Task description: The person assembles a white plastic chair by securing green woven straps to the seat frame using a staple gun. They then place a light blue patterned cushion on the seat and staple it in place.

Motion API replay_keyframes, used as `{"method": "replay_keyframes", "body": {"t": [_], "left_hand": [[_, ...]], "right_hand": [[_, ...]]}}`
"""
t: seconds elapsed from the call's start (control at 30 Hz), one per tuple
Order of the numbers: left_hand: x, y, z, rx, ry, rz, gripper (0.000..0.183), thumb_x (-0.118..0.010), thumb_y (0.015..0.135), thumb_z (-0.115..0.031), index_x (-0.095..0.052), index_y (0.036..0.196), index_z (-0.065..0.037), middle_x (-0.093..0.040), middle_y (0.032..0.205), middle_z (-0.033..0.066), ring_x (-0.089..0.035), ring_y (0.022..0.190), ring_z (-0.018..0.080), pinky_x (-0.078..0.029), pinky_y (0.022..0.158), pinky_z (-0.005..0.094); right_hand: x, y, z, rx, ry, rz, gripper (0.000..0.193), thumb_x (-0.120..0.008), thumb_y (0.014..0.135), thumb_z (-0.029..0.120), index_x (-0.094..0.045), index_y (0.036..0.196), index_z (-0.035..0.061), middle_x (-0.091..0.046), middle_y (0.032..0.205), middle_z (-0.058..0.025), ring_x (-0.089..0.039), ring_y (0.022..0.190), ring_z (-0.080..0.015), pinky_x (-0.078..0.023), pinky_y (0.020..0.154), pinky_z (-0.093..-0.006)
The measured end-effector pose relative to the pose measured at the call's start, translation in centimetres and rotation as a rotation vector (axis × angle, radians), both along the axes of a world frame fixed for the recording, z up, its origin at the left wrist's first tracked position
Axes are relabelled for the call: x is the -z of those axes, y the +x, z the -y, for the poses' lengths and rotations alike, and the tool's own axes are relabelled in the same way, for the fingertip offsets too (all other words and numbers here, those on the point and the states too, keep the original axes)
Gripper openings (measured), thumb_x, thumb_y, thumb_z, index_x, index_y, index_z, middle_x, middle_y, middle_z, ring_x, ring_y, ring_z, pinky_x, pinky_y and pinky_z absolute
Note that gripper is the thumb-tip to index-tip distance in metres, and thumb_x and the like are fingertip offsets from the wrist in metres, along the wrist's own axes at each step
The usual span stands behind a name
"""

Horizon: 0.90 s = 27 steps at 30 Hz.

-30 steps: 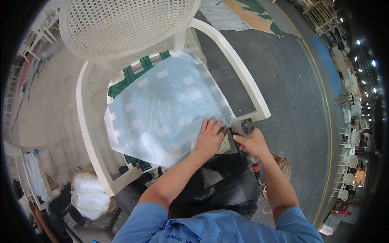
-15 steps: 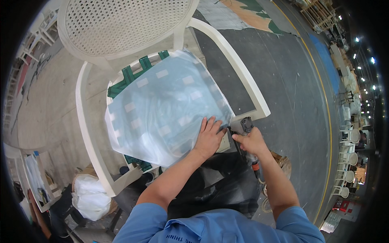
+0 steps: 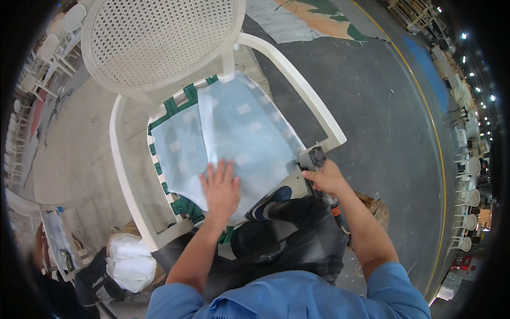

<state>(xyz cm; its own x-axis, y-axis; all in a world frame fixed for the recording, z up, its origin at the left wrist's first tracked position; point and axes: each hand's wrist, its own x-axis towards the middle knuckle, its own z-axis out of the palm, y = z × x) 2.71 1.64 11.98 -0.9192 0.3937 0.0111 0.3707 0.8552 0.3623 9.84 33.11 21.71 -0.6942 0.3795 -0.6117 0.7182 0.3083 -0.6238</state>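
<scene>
A white armchair (image 3: 289, 66) with a woven cane back stands before me. Green webbing straps (image 3: 171, 108) cross its seat frame and show along the left and back edges. Thin, pale, see-through fabric (image 3: 252, 154) covers the webbing, with one part folded over toward the right. My left hand (image 3: 220, 191) lies on the fabric near the front, fingers spread, holding nothing. My right hand (image 3: 329, 179) grips a pneumatic staple gun (image 3: 317, 156), whose nose is at the seat's front right corner, beside the armrest's end. Whether it touches the frame cannot be made out.
White material in a box (image 3: 130, 260) stands at lower left, near another chair frame (image 3: 64, 255) and a person's dark-clothed arm. Rows of white chairs (image 3: 50, 50) line the far left; more stand at far right. An air hose hangs from the gun. My shoe (image 3: 279, 195) is under the seat front.
My left hand has moved left from the front right corner across the fabric. The fabric's left part is now folded over, baring more webbing. My right hand keeps the staple gun at the corner.
</scene>
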Motion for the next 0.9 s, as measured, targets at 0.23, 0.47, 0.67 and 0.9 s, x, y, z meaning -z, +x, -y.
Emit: {"method": "replay_keyframes", "body": {"t": [0.23,0.47,0.67,0.9], "left_hand": [[-0.1,-4.4,6.6,-0.145,-0.125,-0.038,0.056,-0.052,0.109,-0.035,-0.045,0.162,-0.019,-0.035,0.173,0.0081,-0.027,0.157,0.0467,-0.019,0.126,0.0673],[-3.5,-7.5,4.3,-0.249,-0.191,-0.042,0.055,-0.055,0.107,-0.026,-0.047,0.16,-0.012,-0.035,0.171,0.0164,-0.028,0.156,0.0509,-0.021,0.126,0.0658],[-1.6,-0.8,-2.2,0.09,0.102,-0.018,0.059,-0.056,0.106,-0.03,-0.045,0.161,-0.011,-0.036,0.17,0.0163,-0.029,0.157,0.0463,-0.019,0.127,0.0636],[0.6,-1.8,-0.1,0.155,-0.048,-0.082,0.063,-0.056,0.106,-0.045,-0.044,0.164,-0.023,-0.034,0.173,0.0081,-0.026,0.158,0.0448,-0.018,0.128,0.0633]], "right_hand": [[-0.4,0.1,0.3,0.015,0.022,0.006,0.048,-0.086,0.087,0.017,-0.06,0.122,-0.004,-0.07,0.081,-0.0099,-0.068,0.058,-0.017,-0.056,0.057,-0.0343],[-0.4,0.3,0.1,0.006,0.028,-0.053,0.036,-0.084,0.09,0.015,-0.066,0.112,-0.0045,-0.069,0.077,-0.0093,-0.062,0.055,-0.0144,-0.051,0.049,-0.0325],[0.1,0.4,0.0,-0.003,0.049,-0.072,0.032,-0.083,0.09,0.015,-0.067,0.108,-0.0057,-0.069,0.077,-0.0087,-0.063,0.055,-0.0144,-0.05,0.05,-0.0323],[-2.4,0.4,0.5,-0.027,-0.116,-0.016,0.024,-0.083,0.091,0.015,-0.071,0.099,-0.0041,-0.068,0.074,-0.0073,-0.063,0.057,-0.0143,-0.05,0.052,-0.031]]}}
